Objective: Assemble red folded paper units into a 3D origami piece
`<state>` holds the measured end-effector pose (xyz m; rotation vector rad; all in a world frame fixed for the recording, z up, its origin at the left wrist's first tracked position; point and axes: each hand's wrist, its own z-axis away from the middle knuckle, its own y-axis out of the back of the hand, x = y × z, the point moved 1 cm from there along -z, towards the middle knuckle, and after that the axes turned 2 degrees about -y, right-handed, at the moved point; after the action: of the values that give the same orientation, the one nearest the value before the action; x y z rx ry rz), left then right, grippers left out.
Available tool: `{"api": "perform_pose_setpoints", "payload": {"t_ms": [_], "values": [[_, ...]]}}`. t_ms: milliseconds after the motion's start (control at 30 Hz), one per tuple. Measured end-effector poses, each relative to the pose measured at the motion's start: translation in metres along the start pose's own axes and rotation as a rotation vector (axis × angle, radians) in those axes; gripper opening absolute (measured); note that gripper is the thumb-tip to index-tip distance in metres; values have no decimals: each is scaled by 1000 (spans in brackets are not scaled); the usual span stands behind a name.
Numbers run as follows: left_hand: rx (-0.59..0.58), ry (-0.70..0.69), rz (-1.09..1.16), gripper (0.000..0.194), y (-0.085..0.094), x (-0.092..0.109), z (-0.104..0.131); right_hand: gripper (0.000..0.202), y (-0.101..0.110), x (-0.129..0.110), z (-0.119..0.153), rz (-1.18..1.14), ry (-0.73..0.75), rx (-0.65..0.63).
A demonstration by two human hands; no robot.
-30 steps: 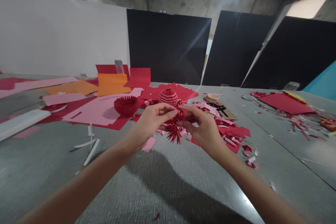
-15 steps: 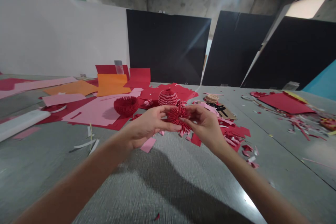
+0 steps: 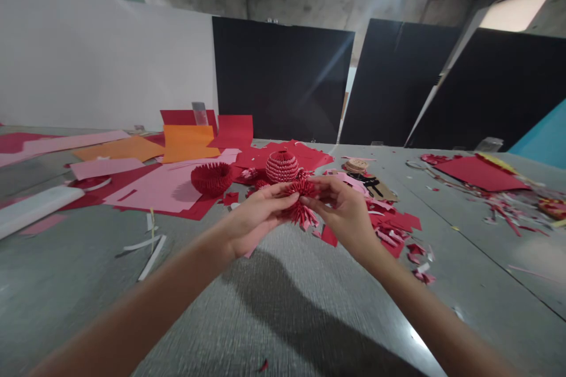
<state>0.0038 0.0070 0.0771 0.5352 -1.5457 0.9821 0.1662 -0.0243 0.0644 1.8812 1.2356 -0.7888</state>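
Between my two hands, above the grey table, is a red piece of folded-paper origami [image 3: 303, 212] with spiky pleats fanning outward. My left hand [image 3: 260, 212] grips its left side, thumb and fingers pressed on the pleats. Fingers of my right hand [image 3: 342, 206] pinch its right side, the thumb near the centre. Just behind stands a round red-and-pink paper ball [image 3: 282, 166] built of folded pieces. To the left sits a red bowl-shaped origami piece [image 3: 212, 179] with a spiky rim. My fingers hide part of the held piece.
Pink paper [image 3: 154, 185] and an orange sheet [image 3: 188, 142] lie or stand at left, near a clear bottle [image 3: 199, 113]. Red and pink scraps [image 3: 398, 222] litter the right. A round tan piece [image 3: 356, 165] lies behind them. Black panels [image 3: 283, 79] stand at the back.
The red origami piece has tilted, so its round face shows less and its spikes point down. My left thumb and fingers have closed in nearer its middle; my right hand has barely moved.
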Motion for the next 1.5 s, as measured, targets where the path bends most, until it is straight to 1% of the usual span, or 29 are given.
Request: {"api": "perform_pose_setpoints", "payload": {"t_ms": [100,167,267,333,433,533,600,667,767,867,967,1100,1233,1367,1433,1500], "values": [[-4,6,109,20,-5,-7,-2,26,-1,1,1,-7,0,-5],[-16,-25,161,20,-7,-10,-3,24,-2,1,2,6,2,-6],[-71,-91,191,20,-9,-11,-5,21,-2,1,2,51,2,14],[-125,-107,121,25,-10,-10,-4,20,-1,0,2,72,10,28],[-176,-125,-57,43,-11,-7,-2,23,-1,-2,2,92,30,25],[-150,-153,-206,53,-11,-5,0,29,-1,-6,1,172,64,-1],[-128,-169,-285,55,-11,-3,1,29,0,-8,1,233,104,-34],[-138,-175,-337,56,-9,-3,1,28,2,-10,0,254,127,-65],[-154,-173,-390,62,-6,-3,-1,29,4,-12,0,246,119,-93],[-131,-175,-459,68,-2,-6,-3,29,5,-13,0,244,101,-123],[-145,-188,-493,69,1,-9,-5,30,6,-13,0,211,66,-138],[-173,-202,-486,67,7,-9,-5,31,7,-13,-1,144,29,-183],[-209,-164,-485,72,13,-7,-2,33,8,-16,-1,159,4,-205],[-286,-81,-517,67,12,0,0,39,9,-16,-1,197,76,-218],[-311,-93,-549,63,9,5,2,39,9,-15,-1,203,81,-213],[-302,-140,-629,61,8,10,4,38,9,-15,-2,185,57,-210]]}}
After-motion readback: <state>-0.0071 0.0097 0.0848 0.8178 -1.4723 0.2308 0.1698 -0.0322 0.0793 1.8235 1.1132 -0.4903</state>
